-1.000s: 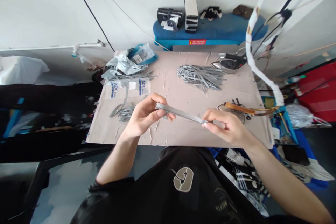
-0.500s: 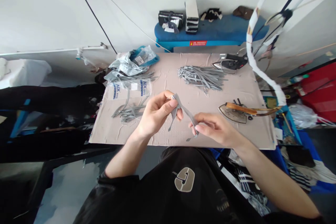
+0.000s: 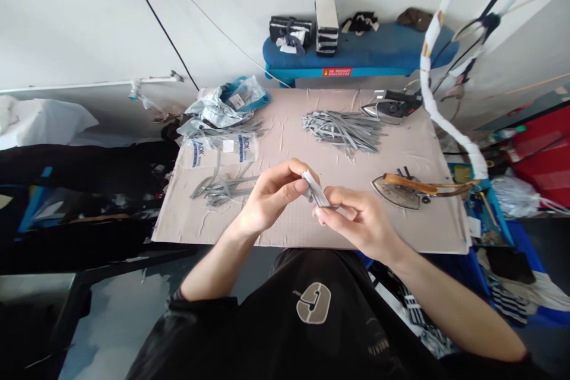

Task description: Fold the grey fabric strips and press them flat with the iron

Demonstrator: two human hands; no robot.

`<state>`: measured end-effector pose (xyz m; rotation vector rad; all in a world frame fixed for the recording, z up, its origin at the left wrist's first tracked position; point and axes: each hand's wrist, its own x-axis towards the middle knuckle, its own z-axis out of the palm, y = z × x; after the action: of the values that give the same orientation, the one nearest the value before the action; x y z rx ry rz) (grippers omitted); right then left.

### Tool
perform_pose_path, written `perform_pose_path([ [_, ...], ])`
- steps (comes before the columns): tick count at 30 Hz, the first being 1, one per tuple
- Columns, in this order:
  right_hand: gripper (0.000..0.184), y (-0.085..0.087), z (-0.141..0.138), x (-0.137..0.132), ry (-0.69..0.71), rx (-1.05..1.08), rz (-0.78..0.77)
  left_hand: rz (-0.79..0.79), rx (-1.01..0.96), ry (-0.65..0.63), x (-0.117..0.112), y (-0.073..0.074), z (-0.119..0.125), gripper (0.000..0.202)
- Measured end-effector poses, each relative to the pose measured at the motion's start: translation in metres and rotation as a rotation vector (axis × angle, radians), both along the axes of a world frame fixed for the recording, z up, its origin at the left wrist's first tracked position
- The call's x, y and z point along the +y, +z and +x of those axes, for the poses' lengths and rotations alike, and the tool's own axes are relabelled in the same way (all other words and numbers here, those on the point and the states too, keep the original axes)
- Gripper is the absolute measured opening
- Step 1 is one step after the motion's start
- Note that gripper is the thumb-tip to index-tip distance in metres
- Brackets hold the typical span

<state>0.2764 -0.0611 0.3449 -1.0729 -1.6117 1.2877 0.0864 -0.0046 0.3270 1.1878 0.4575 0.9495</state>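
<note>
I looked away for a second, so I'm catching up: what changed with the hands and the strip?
The grey strip, held out straight between the left hand and right hand a second ago, now looks folded into a short doubled piece. The hands have moved together, both pinching it; neither let go. The pile of grey strips on the cardboard sheet and the iron stayed as they were.

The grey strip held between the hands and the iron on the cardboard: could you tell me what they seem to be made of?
The grey strip looks like a matte, flexible textile or coated tape, as it lies folded over on itself; the exact material can't be told from here. The iron's sole appears to be dull, scuffed metal, probably steel. The iron's handle is glossy orange-brown, perhaps varnished wood, though plastic is possible.
</note>
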Motion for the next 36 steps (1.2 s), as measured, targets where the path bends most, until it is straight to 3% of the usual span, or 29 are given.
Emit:
perform_pose_path([
  [7, 0.019, 0.0, -0.005, 0.0, -0.018, 0.025, 0.034, 0.021, 0.001, 0.004, 0.002, 0.0, 0.0, 0.013],
  [14, 0.029, -0.006, -0.007, 0.003, -0.022, 0.13, -0.101, 0.05, 0.035, -0.006, 0.005, -0.002, -0.001, 0.011],
  [19, 0.026, -0.008, -0.01, 0.009, -0.06, 0.212, -0.168, 0.063, 0.053, 0.029, 0.006, -0.005, 0.0, 0.009],
  [23, 0.025, -0.01, -0.009, 0.014, -0.024, 0.276, -0.234, 0.043, 0.041, 0.126, 0.009, -0.008, 0.002, 0.009],
  [28, 0.027, -0.018, -0.001, 0.014, 0.042, 0.26, -0.315, -0.063, -0.071, 0.342, 0.024, -0.008, -0.001, 0.012],
  [36, 0.031, -0.033, 0.028, 0.005, 0.039, 0.106, -0.377, -0.09, -0.12, 0.613, 0.062, -0.023, -0.042, 0.02],
])
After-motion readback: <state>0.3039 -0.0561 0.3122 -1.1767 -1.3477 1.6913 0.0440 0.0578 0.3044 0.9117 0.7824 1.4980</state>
